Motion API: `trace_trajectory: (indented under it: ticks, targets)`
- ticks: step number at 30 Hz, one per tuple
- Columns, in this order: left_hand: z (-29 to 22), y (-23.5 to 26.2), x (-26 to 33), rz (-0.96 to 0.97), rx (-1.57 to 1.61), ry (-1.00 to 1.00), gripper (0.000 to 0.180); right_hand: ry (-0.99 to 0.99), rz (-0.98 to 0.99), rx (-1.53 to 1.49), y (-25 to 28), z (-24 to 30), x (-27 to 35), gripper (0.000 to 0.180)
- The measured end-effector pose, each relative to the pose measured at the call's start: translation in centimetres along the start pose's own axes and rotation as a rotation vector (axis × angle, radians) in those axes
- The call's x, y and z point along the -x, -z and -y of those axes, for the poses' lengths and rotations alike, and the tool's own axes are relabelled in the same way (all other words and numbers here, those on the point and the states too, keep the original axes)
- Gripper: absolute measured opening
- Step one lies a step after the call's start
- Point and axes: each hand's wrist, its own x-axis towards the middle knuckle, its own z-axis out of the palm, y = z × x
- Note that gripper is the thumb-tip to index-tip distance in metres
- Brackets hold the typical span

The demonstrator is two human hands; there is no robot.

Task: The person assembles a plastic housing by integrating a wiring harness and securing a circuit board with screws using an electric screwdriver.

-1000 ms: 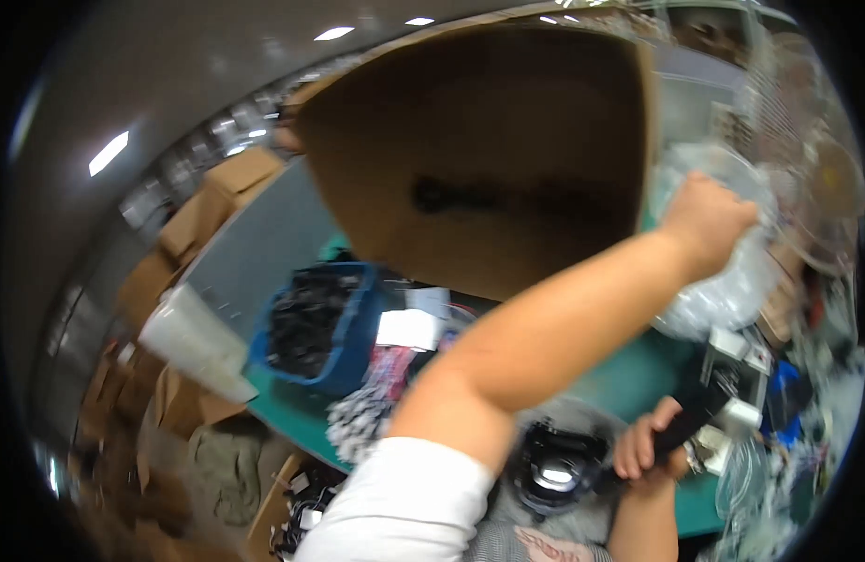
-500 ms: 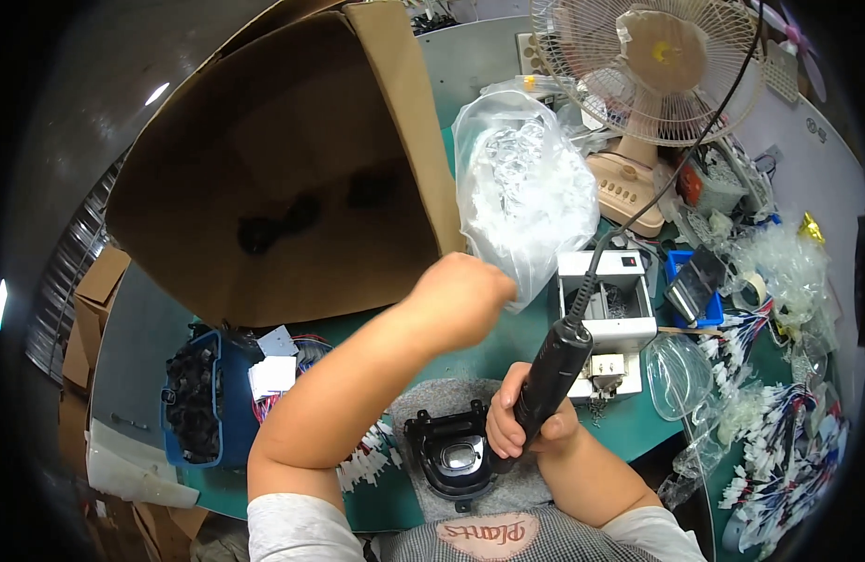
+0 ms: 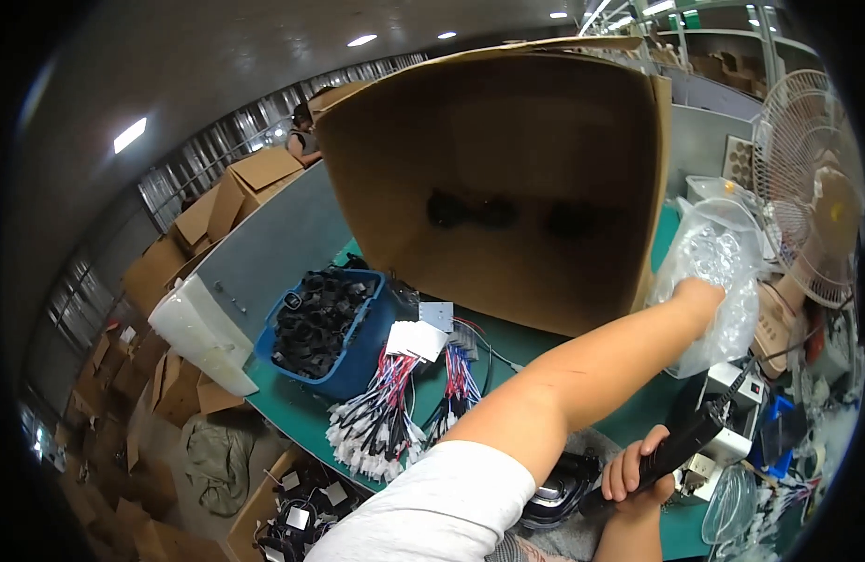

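Right hand [image 3: 631, 470] gripping tool [image 3: 683, 442], black, corded

lit lamps [image 3: 130, 135], grey partition [image 3: 281, 232]

White ceiling lamps [image 3: 131, 135] are glowing overhead, while the ceiling [image 3: 236, 56] around them is looking dim. The cardboard box [image 3: 535, 140] is holding deep shadow, blurring dark shapes inside into it. Glare is streaking the plastic bag [image 3: 715, 245], and the white sleeve [image 3: 432, 506] is shining brightly. The fisheye lens is stretching the fan [image 3: 830, 206] near the right rim, and blackness is swallowing the corners.
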Motion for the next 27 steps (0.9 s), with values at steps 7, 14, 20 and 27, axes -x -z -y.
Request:
trace_trajectory:
  ticks: [7,14,20,27]
  targets:
    - [1.3,-1.4,1.5,-0.287,-0.064,0.074,0.018,-0.008,0.023,0.123,0.2,-0.1,-0.6,0.050]
    - [1.3,0.1,3.9,-0.227,-0.054,0.004,0.014,0.023,-0.098,0.083,0.7,-0.3,-0.6,0.052]
    - [1.2,3.1,8.8,-0.536,0.133,-0.032,0.013,0.050,-0.130,0.078,1.5,0.0,-0.8,0.052]
    - [2.1,6.2,18.9,-0.557,0.314,0.035,0.022,0.032,-0.058,0.115,2.0,-0.3,-0.6,0.048]
